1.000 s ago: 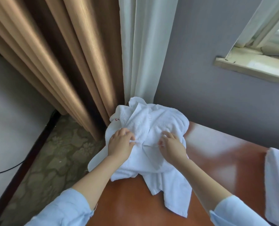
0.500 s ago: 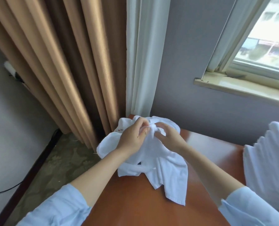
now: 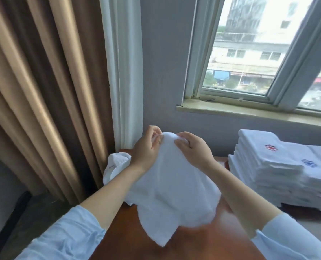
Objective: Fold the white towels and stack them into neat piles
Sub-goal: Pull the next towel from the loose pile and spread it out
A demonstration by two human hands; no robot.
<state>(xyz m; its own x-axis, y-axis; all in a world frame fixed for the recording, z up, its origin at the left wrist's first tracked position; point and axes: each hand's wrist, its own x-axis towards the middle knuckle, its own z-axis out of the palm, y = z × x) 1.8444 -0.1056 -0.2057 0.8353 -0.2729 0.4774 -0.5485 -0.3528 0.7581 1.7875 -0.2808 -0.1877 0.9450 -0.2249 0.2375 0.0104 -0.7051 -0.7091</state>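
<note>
Towel (image 3: 171, 184) lifted, L hand (image 3: 146, 148) + R hand (image 3: 194, 150) pinching.

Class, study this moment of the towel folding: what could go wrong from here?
1. Both the left hand and right hand pinch the towel at one spot, so it hangs bunched; the fold may come out crooked.
2. The second towel sits at the table corner and might slip off if brushed.

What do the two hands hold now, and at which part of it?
One white towel. The left hand and the right hand pinch it at its top, close together; the rest hangs below them above the table.
</note>
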